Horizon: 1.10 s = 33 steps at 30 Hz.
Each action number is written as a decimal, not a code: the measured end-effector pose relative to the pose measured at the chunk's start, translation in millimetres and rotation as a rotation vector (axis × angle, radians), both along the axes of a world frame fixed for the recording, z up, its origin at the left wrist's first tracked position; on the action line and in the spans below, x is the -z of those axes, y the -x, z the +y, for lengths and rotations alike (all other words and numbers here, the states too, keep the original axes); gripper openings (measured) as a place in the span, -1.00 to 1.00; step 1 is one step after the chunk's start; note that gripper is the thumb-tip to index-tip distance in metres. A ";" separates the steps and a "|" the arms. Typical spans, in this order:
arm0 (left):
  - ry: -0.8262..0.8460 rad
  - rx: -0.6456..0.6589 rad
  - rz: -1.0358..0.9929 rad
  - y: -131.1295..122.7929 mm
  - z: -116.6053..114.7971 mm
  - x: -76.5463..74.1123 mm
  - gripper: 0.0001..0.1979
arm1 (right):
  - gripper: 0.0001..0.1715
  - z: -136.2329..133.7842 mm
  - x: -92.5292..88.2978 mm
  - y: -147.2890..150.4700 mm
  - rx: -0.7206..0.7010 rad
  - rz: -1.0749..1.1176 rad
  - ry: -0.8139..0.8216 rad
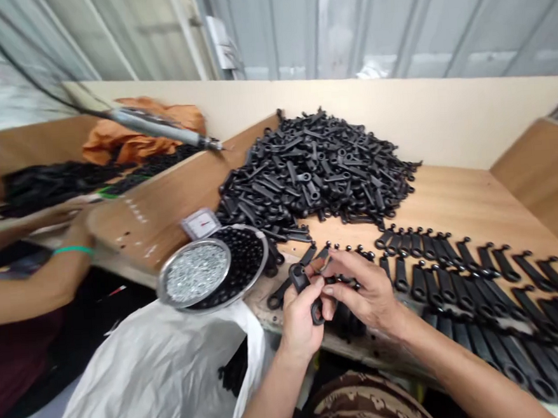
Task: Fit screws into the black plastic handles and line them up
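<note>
My left hand (300, 316) grips a black plastic lever-shaped part (302, 279) upright, with its round eye end at the top and its lower end below my fingers. My right hand (361, 289) reaches in from the right, its thumb and forefinger pinched on a small dark piece (322, 266) at that part's upper end. Just beyond my hands, small black balls (343, 249) and loose levers lie on the wooden table (455, 203). Rows of matching black levers (461, 285) lie to the right, and a large heap of them (314, 168) rises behind.
A round metal tray (257, 249) holds black balls, with a smaller dish of silver screws (196, 272) on it. A white plastic bag (152, 377) hangs at the table's front edge. A co-worker's arm (59, 275) with a green wristband reaches in at left, beneath a hanging power screwdriver (158, 125).
</note>
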<state>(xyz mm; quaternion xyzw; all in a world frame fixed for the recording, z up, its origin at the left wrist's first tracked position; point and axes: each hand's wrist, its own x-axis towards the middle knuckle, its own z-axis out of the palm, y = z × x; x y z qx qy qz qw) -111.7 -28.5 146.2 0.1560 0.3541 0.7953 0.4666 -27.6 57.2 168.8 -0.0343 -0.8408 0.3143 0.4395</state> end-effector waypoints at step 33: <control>0.152 0.019 1.199 -81.7 55.2 16.5 -0.74 | -0.77 13.6 35.4 -117.6 0.284 0.151 0.511</control>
